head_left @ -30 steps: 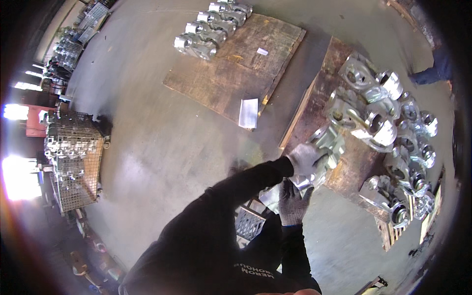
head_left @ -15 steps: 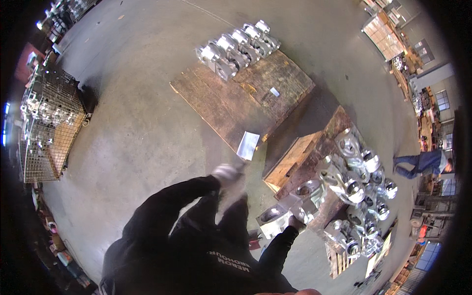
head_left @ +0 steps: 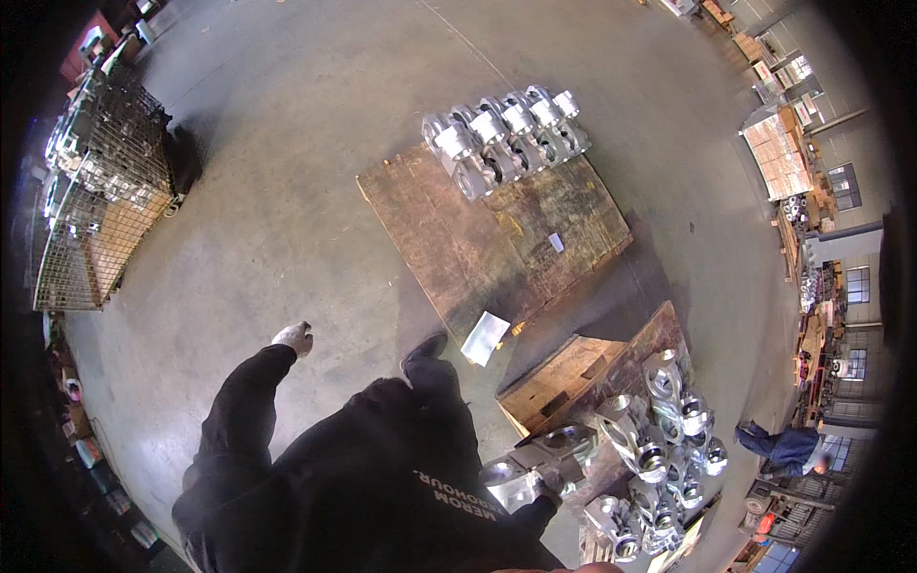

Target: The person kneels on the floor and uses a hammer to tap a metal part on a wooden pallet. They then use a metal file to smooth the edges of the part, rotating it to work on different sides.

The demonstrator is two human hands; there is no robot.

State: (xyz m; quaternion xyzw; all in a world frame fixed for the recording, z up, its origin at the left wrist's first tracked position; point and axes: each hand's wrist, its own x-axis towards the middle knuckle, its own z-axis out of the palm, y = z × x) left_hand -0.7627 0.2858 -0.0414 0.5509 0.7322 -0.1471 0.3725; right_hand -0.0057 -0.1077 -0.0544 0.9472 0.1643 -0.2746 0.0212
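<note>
The large brown board (head_left: 420,215) lies on the floor ahead of the person, with a row of shiny metal parts (head_left: 516,134) standing along its far edge and a sheet of paper (head_left: 485,340) at its near corner. Nearer the person than that corner, and a little to the right of it, is the metal part (head_left: 510,485) at the right hand (head_left: 547,493). Its long axis runs crosswise, slanting slightly away from the person toward the right, much as the row on the board does; one end points at the body, the other at the pallet (head_left: 661,336) right of the board, and round openings face upward. The right hand is against the part's near side; its fingers are mostly hidden, so I cannot tell how firmly they close. The gloved left hand (head_left: 294,338) hangs over the floor, left of the board's near corner, fingers loosely curled and apart from the thumb, holding nothing. More metal parts (head_left: 659,454) are heaped on the pallet. A dark shoe (head_left: 423,355) is just left of the board's near corner.
</note>
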